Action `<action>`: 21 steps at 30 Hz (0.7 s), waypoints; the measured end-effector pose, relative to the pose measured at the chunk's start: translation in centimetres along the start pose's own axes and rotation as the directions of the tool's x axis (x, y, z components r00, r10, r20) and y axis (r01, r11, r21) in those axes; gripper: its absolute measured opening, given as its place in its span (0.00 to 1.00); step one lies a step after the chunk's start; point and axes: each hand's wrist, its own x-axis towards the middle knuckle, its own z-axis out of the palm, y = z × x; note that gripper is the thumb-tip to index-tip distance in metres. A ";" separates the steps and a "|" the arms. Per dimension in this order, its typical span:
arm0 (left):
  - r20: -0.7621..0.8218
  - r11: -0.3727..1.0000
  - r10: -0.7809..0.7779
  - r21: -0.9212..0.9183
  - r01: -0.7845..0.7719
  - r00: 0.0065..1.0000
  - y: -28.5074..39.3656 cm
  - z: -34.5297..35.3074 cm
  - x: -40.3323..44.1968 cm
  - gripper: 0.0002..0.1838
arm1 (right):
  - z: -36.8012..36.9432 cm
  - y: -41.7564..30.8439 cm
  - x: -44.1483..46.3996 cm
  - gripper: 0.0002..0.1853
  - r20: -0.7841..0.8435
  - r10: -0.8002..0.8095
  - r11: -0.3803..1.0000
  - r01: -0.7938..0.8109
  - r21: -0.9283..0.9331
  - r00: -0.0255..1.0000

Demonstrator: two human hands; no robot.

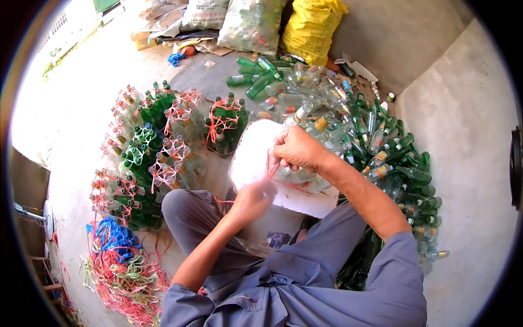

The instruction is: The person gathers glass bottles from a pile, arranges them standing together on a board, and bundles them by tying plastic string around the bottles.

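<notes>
My right hand is closed in a pinch on a red plastic string above a white board on my lap. My left hand is blurred by motion just below, at the board's near edge. The string runs down from my right hand to the left one, and a loose end shows beyond the left wrist. My left fingers look curled round it. Clear glass bottles lie on the board under my right hand, partly hidden by it, with red string about them.
Bundles of upright bottles tied with red string stand at left. A heap of loose green and clear bottles spreads at right. Tangled red and blue string lies at lower left. Behind are a yellow sack and a bottle-filled sack.
</notes>
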 end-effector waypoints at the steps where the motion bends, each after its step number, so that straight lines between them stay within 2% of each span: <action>1: -0.026 1.000 0.005 0.013 -0.004 1.000 -0.2 0.3 0.4 0.07 | -0.3 -0.2 0.3 0.07 0.011 -0.011 1.000 0.011 -0.018 1.000; 7: -0.146 0.998 0.036 0.061 -0.028 0.989 -1.6 1.7 3.4 0.06 | -2.8 0.3 2.6 0.07 0.081 -0.172 0.954 0.186 -0.233 0.982; 13: -0.144 1.000 0.010 0.030 -0.006 0.990 -2.8 3.3 5.3 0.05 | -4.2 0.6 1.8 0.10 0.097 -0.377 0.783 0.373 -0.497 0.921; 16: -0.158 0.999 0.001 0.033 0.005 0.987 -1.7 3.8 5.6 0.05 | -4.6 0.0 1.0 0.08 0.104 -0.386 0.657 0.353 -0.666 0.917; 21: -0.121 0.997 -0.048 0.054 0.055 0.991 1.5 3.6 5.6 0.08 | -5.1 1.1 0.3 0.06 0.098 -0.532 0.510 0.411 -0.755 0.841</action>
